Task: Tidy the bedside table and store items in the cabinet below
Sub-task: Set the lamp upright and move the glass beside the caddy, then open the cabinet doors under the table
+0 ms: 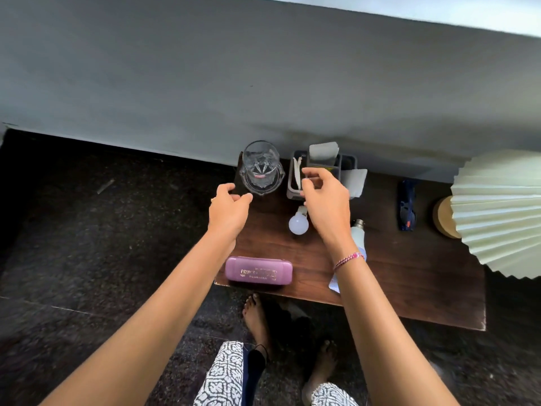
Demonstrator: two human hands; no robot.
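Clear faceted drinking glass (260, 167) stands at my empty, loosely spread left hand's (229, 208) one o'clock, nearer it than my likewise spread, empty right hand (326, 197).

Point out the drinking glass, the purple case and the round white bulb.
drinking glass (261, 167), head view, on its clear base.
purple case (258, 271), head view, on its printed lid.
round white bulb (298, 224), head view, on its globe.

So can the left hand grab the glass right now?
Probably yes. The left hand is open beside the glass, fingertips near its base, with nothing between them. The right hand is off to the side, by the organizer.
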